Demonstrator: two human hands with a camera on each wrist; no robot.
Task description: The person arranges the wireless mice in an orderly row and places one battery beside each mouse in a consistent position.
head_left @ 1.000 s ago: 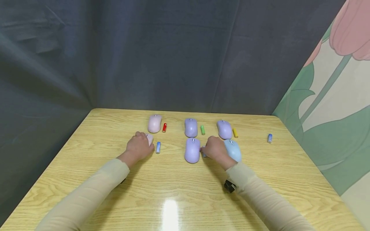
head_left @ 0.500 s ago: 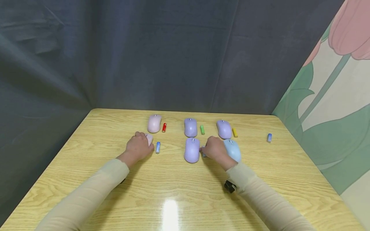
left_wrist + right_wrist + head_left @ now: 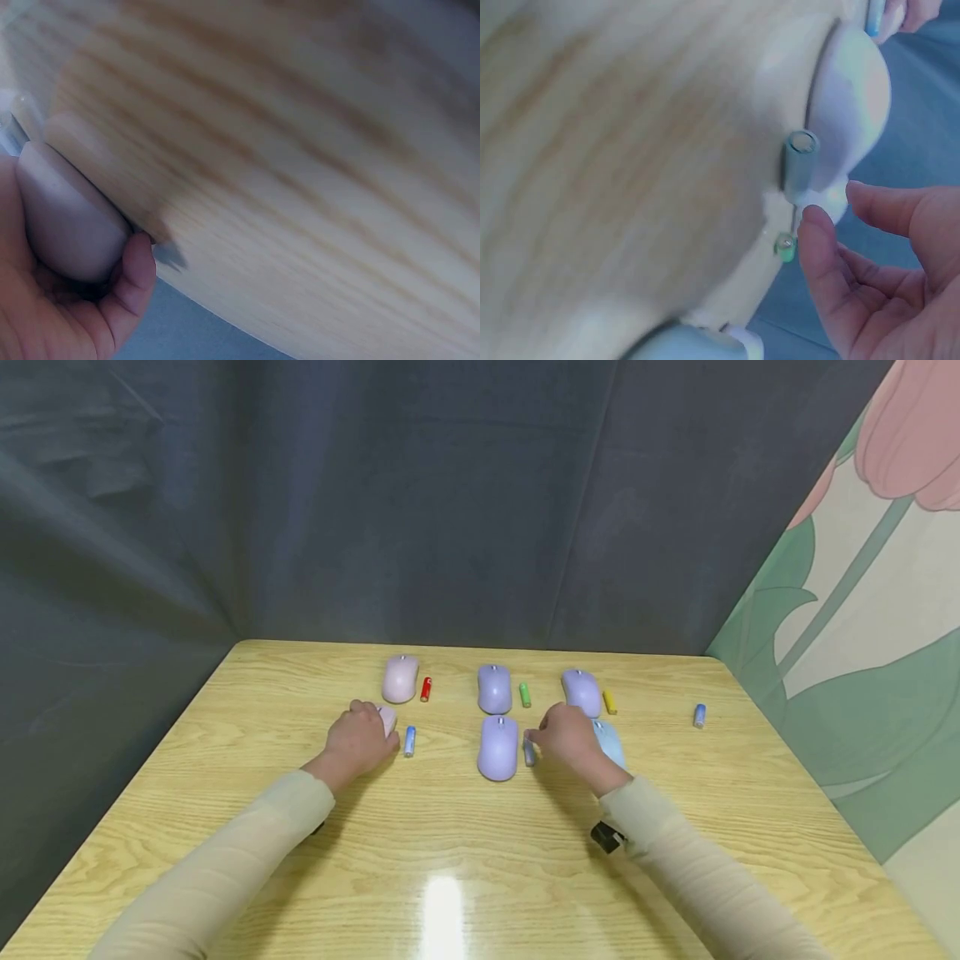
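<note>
My left hand (image 3: 358, 739) grips a pale pink computer mouse (image 3: 71, 210) that rests on the wooden table, with fingers curled round its sides. A blue battery (image 3: 409, 742) lies just right of that hand. My right hand (image 3: 573, 739) is beside a grey-blue battery (image 3: 801, 165) lying on the table. In the right wrist view its thumb and forefinger are parted, with nothing between them, a little away from the battery. Left of this battery lies a lilac mouse (image 3: 498, 749). A light blue mouse (image 3: 609, 745) is partly hidden behind my right hand and wrist.
Along the back are a pink mouse (image 3: 401, 679) with a red battery (image 3: 426, 690), a purple mouse (image 3: 495, 689) with a green battery (image 3: 525, 696), and another purple mouse (image 3: 582, 693) with a yellow battery (image 3: 610, 702). Another blue battery (image 3: 700, 716) lies far right.
My right hand has moved slightly up and to the right, away from the grey-blue battery, which shows more fully now. The left hand stays on the pink mouse.
</note>
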